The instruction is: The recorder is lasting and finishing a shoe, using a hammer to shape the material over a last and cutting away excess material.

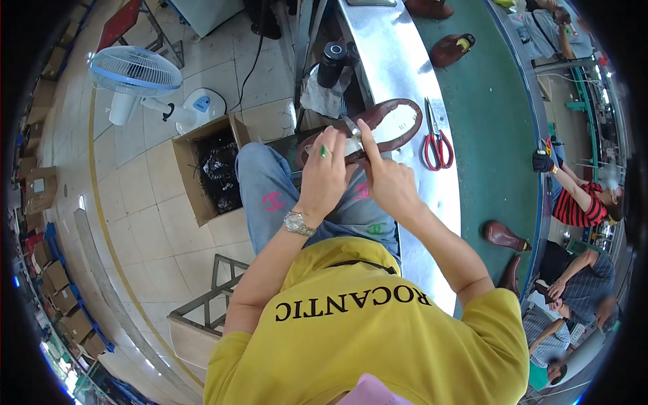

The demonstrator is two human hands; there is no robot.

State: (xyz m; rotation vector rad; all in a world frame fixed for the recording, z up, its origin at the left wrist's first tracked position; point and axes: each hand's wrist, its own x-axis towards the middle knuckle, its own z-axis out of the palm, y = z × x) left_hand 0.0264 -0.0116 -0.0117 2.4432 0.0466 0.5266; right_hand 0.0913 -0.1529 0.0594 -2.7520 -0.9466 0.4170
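Pink material (378, 391), cut off at 6 o'clock, overlaps a worker's yellow T-shirt (378, 337); toward 12, the left hand (324, 179), with ring and watch (300, 223), is closed on the middle of a brown shoe (399, 126), held apparently underside up beyond the knees, one end over a metal bench (432, 202); the right hand (390, 179) lays a straight index finger there, its other fingers too hidden to tell whether they grip; a slim pale piece (352, 126) at the fingertips defies naming. Handwork on the shoe's underside appears to be the step under way; the next move likely calls for a steady left hold and controlled right fingertips. Red-handled scissors (437, 145) lie on the bench at 3 o'clock; beyond, a green belt (472, 135) carries more shoes (503, 234); a fan (135, 69) stands at 10, an open carton (192, 189) at 9; co-workers (582, 206) appear between 2 and 4.
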